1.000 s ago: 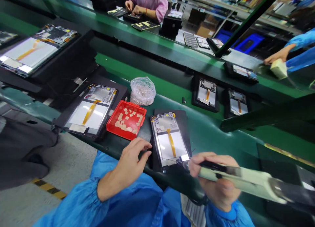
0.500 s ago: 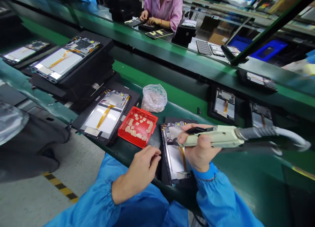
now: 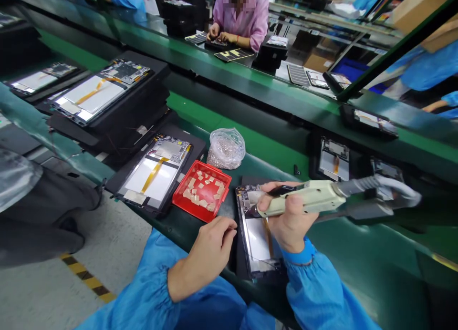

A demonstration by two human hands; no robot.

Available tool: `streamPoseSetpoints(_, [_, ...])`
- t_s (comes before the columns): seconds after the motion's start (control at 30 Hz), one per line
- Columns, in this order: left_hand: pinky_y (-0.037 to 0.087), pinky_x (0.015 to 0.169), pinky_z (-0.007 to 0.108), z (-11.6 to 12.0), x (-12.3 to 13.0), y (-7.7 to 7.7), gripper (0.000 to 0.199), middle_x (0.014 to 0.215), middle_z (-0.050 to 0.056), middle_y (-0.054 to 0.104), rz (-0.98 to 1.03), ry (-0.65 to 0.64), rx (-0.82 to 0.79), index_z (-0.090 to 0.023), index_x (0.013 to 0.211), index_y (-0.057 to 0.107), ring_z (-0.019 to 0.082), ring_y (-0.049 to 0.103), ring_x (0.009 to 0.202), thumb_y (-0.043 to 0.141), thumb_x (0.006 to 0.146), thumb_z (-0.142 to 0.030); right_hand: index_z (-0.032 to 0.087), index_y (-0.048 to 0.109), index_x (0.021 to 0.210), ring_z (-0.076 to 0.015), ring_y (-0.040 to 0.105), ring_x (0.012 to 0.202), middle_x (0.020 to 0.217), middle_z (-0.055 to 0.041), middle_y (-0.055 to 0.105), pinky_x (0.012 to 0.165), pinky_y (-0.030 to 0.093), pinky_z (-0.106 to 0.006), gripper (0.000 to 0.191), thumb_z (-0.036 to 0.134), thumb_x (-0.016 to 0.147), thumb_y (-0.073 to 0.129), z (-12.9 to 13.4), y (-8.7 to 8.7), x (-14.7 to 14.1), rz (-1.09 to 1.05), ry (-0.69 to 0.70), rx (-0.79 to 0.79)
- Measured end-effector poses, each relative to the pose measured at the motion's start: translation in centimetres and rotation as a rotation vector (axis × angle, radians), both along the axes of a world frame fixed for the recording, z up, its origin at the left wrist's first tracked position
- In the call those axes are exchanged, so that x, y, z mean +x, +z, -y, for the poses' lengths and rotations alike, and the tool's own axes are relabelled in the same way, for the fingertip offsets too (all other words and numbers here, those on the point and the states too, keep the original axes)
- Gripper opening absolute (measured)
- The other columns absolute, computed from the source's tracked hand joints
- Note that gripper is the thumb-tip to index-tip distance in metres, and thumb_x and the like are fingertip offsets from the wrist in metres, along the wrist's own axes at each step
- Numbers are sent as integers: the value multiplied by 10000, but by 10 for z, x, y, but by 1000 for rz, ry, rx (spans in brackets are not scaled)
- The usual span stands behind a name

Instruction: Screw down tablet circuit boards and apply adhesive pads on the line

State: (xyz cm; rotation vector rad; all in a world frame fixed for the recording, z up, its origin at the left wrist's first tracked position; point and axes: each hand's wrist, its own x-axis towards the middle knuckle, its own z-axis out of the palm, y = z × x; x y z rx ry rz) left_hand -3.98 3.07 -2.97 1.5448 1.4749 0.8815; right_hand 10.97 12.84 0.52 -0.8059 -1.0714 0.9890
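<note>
My right hand is wrapped around a pale green electric screwdriver, its dark tip pointing left and down over the upper part of an opened tablet. The tablet lies on a black foam pad and shows a circuit board, a silvery battery area and an orange ribbon cable. Close by its left edge, my left hand has its fingers curled in and thumb pressed against them; whatever they may hold is hidden. A red tray with small beige pieces sits just beyond that hand.
A clear bag of tiny screws stands behind the tray. Another opened tablet lies to the left, near a stack of black pads topped by a tablet. More tablets lie at right. Across the green bench a co-worker sits.
The screwdriver's back end and cord have swung left, and the tool's tip has shifted slightly left and down over the tablet. My left hand stays nearly in place. The view has tilted slightly.
</note>
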Motion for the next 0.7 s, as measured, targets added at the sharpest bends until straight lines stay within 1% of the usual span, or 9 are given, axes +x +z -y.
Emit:
streamPoseSetpoints(0.1, [502, 785, 291, -8, 9, 0, 123, 916, 26, 702, 0, 3, 20, -194, 949, 674, 170, 664, 839, 560, 963, -150, 173, 662, 900, -152, 611, 398, 778, -50, 748, 389, 505, -300, 328, 491, 851, 723, 7, 16, 9, 4, -32, -2])
streamPoseSetpoints(0.23, [510, 791, 298, -14, 26, 1, 86, 968, 37, 701, -10, -8, 102, -197, 1001, 703, 183, 668, 869, 641, 942, -190, 167, 716, 879, -153, 577, 381, 618, -25, 693, 397, 480, -299, 391, 556, 876, 670, 25, 37, 21, 18, 44, 7])
streamPoseSetpoints(0.3, [514, 810, 300, -13, 32, 3, 123, 981, 42, 696, -3, -45, 163, -206, 1036, 713, 183, 665, 885, 621, 956, -185, 170, 731, 885, -159, 573, 384, 537, -7, 649, 405, 471, -294, 412, 575, 890, 655, 35, 44, 23, 12, 77, -2])
streamPoseSetpoints(0.33, [515, 819, 302, -12, 34, 4, 139, 970, 43, 694, 4, -65, 192, -208, 1030, 720, 183, 663, 890, 596, 971, -183, 178, 734, 894, -161, 578, 390, 530, -1, 645, 414, 475, -297, 403, 573, 892, 658, 40, 47, 24, 2, 85, -3])
streamPoseSetpoints(0.37, [515, 823, 304, -9, 36, 4, 158, 948, 45, 692, 11, -80, 218, -209, 1008, 726, 183, 660, 891, 572, 985, -184, 188, 733, 903, -161, 585, 396, 549, 1, 657, 421, 481, -301, 384, 566, 891, 668, 44, 49, 24, -14, 88, -1])
streamPoseSetpoints(0.43, [514, 821, 311, -4, 37, 6, 194, 907, 48, 692, 20, -86, 248, -210, 947, 735, 189, 656, 888, 548, 997, -193, 208, 721, 917, -154, 598, 399, 653, -5, 710, 422, 495, -309, 345, 550, 874, 705, 52, 51, 24, -50, 85, 12])
streamPoseSetpoints(0.5, [512, 808, 318, 1, 38, 9, 180, 885, 47, 698, 39, -66, 241, -215, 896, 739, 195, 654, 878, 581, 977, -193, 221, 699, 930, -149, 603, 392, 766, -10, 749, 404, 502, -313, 326, 535, 853, 740, 59, 53, 25, -87, 71, 29])
streamPoseSetpoints(0.6, [505, 786, 319, 6, 39, 15, 141, 844, 31, 712, 94, -37, 170, -220, 805, 736, 199, 651, 859, 668, 896, -136, 225, 678, 940, -152, 613, 395, 811, -11, 760, 397, 509, -318, 316, 519, 851, 751, 70, 53, 29, -99, 79, 47])
streamPoseSetpoints(0.7, [491, 770, 308, 9, 40, 21, 162, 796, 15, 720, 149, -60, 84, -211, 728, 723, 198, 644, 852, 720, 813, -73, 229, 677, 977, -150, 628, 415, 842, -20, 758, 409, 510, -310, 302, 506, 873, 733, 83, 50, 33, -98, 115, 71])
